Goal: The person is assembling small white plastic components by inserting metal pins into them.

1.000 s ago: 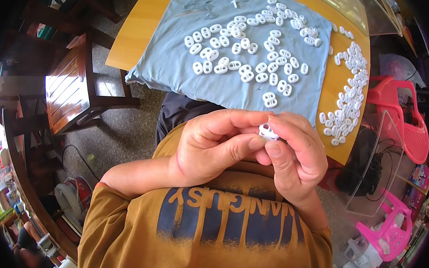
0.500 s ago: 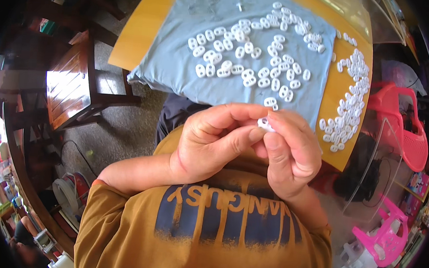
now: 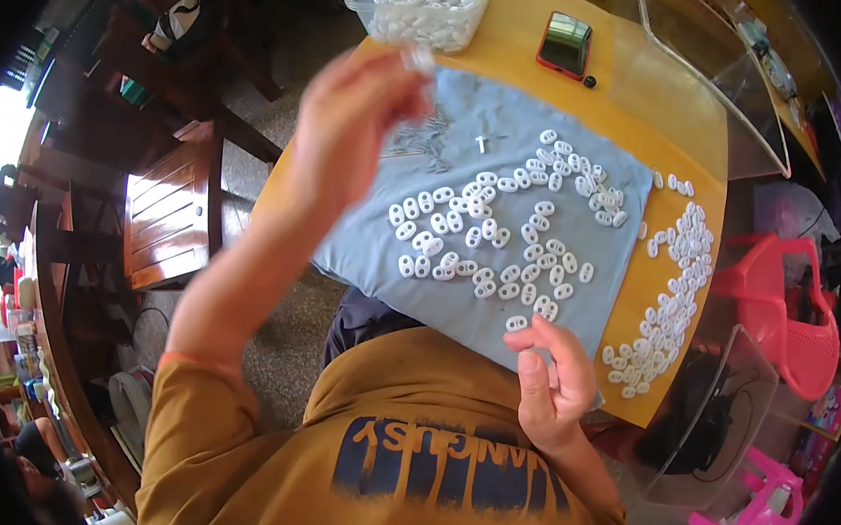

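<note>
My left hand (image 3: 347,126), blurred by motion, is raised at the far left of the cloth, beside a clear plastic tub (image 3: 361,3) full of white pieces. Pinched at its fingertips is a small white plastic piece (image 3: 417,59). My right hand (image 3: 560,384) hovers over the near edge of the blue-grey cloth (image 3: 362,258), thumb and forefinger apart, with nothing visible between them. Just beyond its fingertips lies a white two-holed oval plastic piece (image 3: 517,324). Many similar ovals (image 3: 474,237) are scattered across the cloth.
Thin metal pins (image 3: 429,136) and a small white T-shaped part (image 3: 481,145) lie on the cloth. More white ovals (image 3: 665,319) form a heap along the yellow table's right side. A phone (image 3: 564,44) rests at the back. A red plastic chair (image 3: 787,317) stands at the right.
My hands have come apart. The left one has swung up and away toward the tub with a white piece; the right has dropped lower with its fingers parted. The view has tilted farther up.
</note>
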`<control>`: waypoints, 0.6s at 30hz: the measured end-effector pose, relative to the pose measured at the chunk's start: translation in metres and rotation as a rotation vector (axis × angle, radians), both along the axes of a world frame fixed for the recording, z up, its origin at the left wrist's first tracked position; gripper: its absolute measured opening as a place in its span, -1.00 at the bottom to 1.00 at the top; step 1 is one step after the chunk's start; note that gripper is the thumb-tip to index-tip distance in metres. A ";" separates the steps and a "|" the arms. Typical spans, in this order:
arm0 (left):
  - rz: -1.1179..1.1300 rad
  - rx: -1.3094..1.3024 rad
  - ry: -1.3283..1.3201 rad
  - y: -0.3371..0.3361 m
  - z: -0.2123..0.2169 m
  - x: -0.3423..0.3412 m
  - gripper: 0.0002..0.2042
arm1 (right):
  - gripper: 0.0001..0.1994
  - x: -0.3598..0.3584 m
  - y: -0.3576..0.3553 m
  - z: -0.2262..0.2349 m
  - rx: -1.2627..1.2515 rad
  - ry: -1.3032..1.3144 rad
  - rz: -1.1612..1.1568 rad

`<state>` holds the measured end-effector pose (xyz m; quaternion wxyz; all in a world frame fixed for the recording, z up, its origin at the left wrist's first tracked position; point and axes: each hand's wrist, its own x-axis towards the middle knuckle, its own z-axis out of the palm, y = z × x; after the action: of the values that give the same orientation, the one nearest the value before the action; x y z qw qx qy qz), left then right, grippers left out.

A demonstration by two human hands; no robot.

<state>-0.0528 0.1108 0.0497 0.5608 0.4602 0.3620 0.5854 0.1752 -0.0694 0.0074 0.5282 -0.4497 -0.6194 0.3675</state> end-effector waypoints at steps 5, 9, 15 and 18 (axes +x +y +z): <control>0.236 -0.019 -0.057 0.121 0.017 0.000 -0.86 | -0.75 0.014 0.012 -0.004 0.132 -0.131 0.057; 0.185 -0.151 0.224 0.172 0.009 -0.018 -0.82 | -0.77 0.025 0.015 -0.012 0.158 -0.190 0.068; -0.168 0.145 0.586 0.043 -0.007 0.028 -0.80 | -0.77 0.042 0.014 -0.026 0.018 -0.166 0.035; -0.400 0.461 0.974 -0.015 -0.024 0.060 -0.72 | -0.76 0.041 0.019 -0.027 0.011 -0.138 0.089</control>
<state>0.0069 0.0962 0.0261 0.3145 0.8466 0.3474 0.2523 0.2159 -0.0504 -0.0192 0.4700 -0.4428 -0.6758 0.3555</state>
